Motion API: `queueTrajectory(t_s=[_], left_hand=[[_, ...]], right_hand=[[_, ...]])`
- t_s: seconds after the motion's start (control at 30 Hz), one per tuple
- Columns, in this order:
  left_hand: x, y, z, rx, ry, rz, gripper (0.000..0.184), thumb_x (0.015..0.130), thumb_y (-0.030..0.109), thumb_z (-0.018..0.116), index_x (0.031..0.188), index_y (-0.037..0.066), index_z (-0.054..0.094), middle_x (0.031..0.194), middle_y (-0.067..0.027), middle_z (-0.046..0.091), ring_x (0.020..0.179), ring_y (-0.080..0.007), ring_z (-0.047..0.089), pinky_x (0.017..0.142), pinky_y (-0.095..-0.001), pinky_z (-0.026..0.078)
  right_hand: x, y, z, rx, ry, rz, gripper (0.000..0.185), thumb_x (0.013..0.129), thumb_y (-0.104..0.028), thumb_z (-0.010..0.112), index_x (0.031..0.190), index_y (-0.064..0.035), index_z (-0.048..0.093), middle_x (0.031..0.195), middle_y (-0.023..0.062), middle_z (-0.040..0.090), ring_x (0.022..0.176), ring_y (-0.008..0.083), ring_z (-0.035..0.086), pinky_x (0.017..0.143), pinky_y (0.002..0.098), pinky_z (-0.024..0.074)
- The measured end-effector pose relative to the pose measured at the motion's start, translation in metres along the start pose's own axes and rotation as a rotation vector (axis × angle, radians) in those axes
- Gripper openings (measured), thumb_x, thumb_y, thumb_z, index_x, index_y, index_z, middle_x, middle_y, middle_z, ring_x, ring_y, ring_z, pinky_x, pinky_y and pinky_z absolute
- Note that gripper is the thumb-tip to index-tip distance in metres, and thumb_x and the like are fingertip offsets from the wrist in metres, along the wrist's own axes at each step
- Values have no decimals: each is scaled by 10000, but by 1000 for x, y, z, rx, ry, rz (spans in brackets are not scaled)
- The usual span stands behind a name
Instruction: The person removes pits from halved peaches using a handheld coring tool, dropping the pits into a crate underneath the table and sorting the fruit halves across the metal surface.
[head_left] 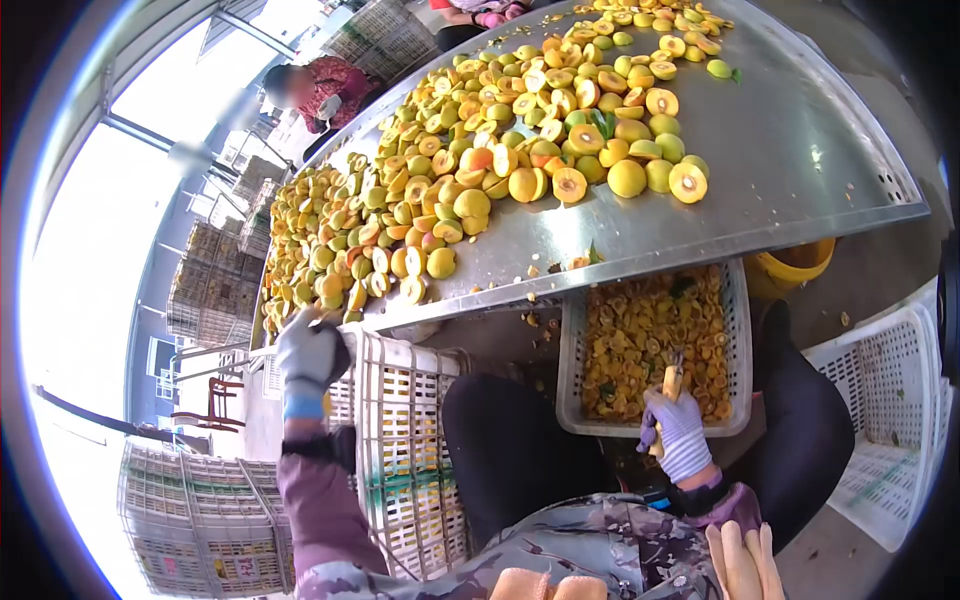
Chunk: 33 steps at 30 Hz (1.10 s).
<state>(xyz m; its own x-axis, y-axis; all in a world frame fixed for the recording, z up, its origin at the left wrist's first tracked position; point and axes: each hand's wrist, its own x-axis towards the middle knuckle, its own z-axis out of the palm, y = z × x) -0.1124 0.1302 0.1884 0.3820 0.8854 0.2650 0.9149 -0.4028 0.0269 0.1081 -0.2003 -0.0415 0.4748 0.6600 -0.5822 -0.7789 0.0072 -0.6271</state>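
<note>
Many halved yellow-green fruits [470,204] lie in a long heap on the metal table [770,130]. My gloved left hand [308,358] is at the table's near left edge, beside the heap; its fingers are too unclear to show whether it holds anything. My right hand [677,435], in a striped glove, is closed around a wooden-handled tool [672,380]. The tool's metal tip points at the fruit pieces [640,340] that fill a white crate [741,350] below the table's edge, between my legs.
A mesh crate in a wire frame [410,440] stands by my left leg. White crates [880,400] sit at the right, near a yellow bucket [800,265]. A person in red [335,90] is across the table; another person's gloved hands [490,18] show at the top.
</note>
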Motion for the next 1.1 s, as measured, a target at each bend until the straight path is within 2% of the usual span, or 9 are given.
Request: queueTrajectory(t_s=[0.3, 0.43, 0.5, 0.57, 0.63, 0.67, 0.7, 0.83, 1.1], left_hand=[[151, -24, 243, 484, -363, 2, 536, 711, 509, 656, 1041, 87, 677, 979, -173, 670, 938, -275, 645, 852, -342, 491], [128, -4, 222, 127, -604, 250, 379, 785, 312, 712, 930, -31, 641, 748, -56, 653, 666, -177, 592, 633, -317, 481], [87, 54, 185, -521, -497, -79, 350, 813, 285, 695, 972, -19, 622, 805, -66, 637, 728, -159, 586, 669, -297, 482], [39, 81, 163, -311, 78, 836, 340, 875, 274, 630, 1048, -13, 571, 877, -71, 587, 770, -139, 544, 683, -272, 467], [1, 104, 170, -1565, -507, 292, 306, 896, 248, 599, 1094, 23, 540, 883, -61, 534, 743, -128, 486, 670, -267, 451], [-19, 127, 159, -2384, -736, -287, 288, 907, 238, 582, 1114, 46, 526, 866, -51, 504, 714, -122, 449, 658, -267, 442], [-36, 136, 161, -2505, -798, -299, 336, 904, 240, 583, 1174, 55, 509, 977, -86, 561, 828, -144, 524, 652, -286, 457], [-95, 183, 148, -2303, -943, -564, 434, 916, 358, 522, 1243, 74, 491, 1265, -150, 544, 1116, -284, 559, 754, -372, 530], [-131, 195, 136, -1460, -799, 386, 446, 969, 378, 434, 1179, -6, 519, 1170, -144, 579, 1057, -239, 566, 905, -358, 479]], right_hand=[[3, -13, 1, 99, 108, -35, 102, 872, -73, 590, 872, -50, 491, 581, 26, 507, 394, 111, 487, 360, 233, 408], [2, -9, 7, -61, 49, -78, 102, 872, -62, 590, 930, -43, 508, 596, 17, 511, 406, 94, 490, 367, 234, 414], [-7, -14, 18, -337, -1, -294, 161, 877, -72, 583, 1015, -29, 512, 626, 7, 521, 420, 67, 489, 372, 225, 416], [-11, -16, 23, -459, -11, -298, 273, 857, -108, 618, 1084, -19, 497, 664, 62, 569, 432, 174, 554, 402, 293, 448], [-11, -7, 25, -823, 60, -872, 341, 828, -158, 659, 1092, -24, 489, 682, 144, 593, 521, 331, 599, 464, 383, 473], [-19, -8, 28, -862, 88, -772, 350, 811, -186, 674, 1070, -36, 493, 695, 192, 588, 629, 421, 589, 523, 448, 476], [-23, -9, 31, -868, 105, -773, 350, 811, -186, 674, 1070, -36, 493, 695, 192, 588, 629, 421, 589, 523, 448, 476], [-30, -15, 32, -958, 142, -875, 293, 812, -180, 664, 1008, -54, 485, 657, 170, 588, 599, 397, 596, 514, 449, 475], [-38, -14, 28, -1373, 197, -937, 332, 803, -163, 623, 1050, -26, 449, 632, 139, 596, 551, 335, 608, 481, 434, 470]])
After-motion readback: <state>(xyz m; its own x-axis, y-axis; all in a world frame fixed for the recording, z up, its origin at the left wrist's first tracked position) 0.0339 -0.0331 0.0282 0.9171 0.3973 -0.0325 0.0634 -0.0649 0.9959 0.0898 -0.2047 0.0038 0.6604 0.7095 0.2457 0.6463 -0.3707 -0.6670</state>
